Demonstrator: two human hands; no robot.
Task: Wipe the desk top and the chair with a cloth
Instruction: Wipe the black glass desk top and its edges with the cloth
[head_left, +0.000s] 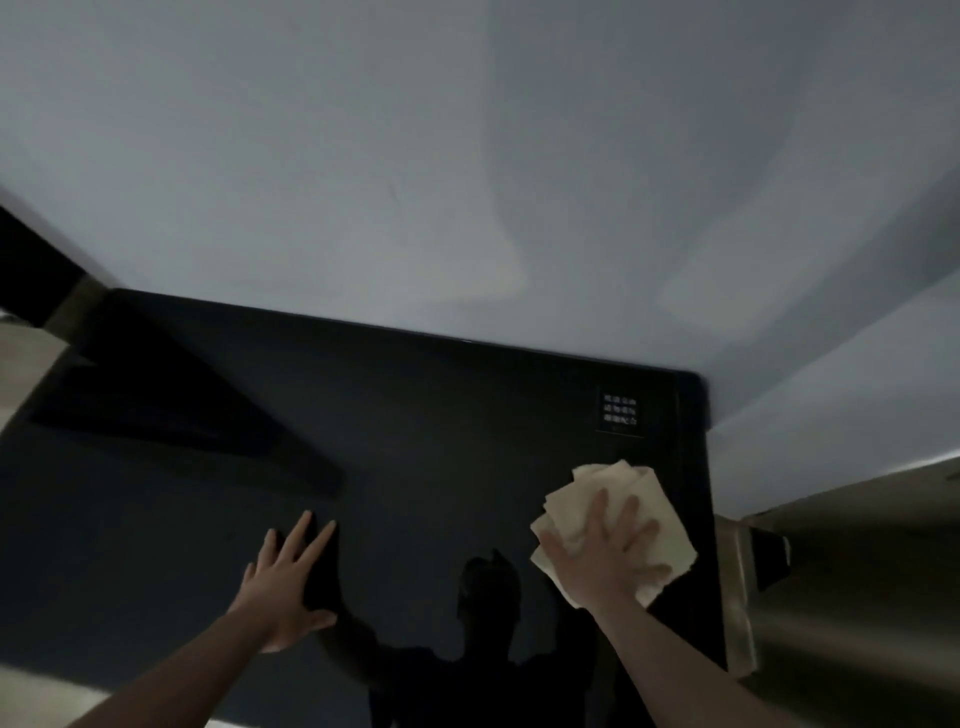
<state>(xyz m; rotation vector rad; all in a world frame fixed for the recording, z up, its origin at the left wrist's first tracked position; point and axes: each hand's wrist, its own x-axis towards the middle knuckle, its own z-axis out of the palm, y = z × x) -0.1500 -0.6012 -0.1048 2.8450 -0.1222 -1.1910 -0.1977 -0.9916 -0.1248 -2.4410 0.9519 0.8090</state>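
Cream cloth (618, 525) flat under right hand (602, 558) fingers (628, 519).

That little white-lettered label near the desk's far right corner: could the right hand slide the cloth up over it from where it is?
Probably yes. The right hand lies flat on the cloth, just short of the label, and only bare dark desk top shows between them.

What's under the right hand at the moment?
A crumpled beige cloth, pressed flat on the dark desk top by the right hand. The desk surface beneath the cloth is covered.
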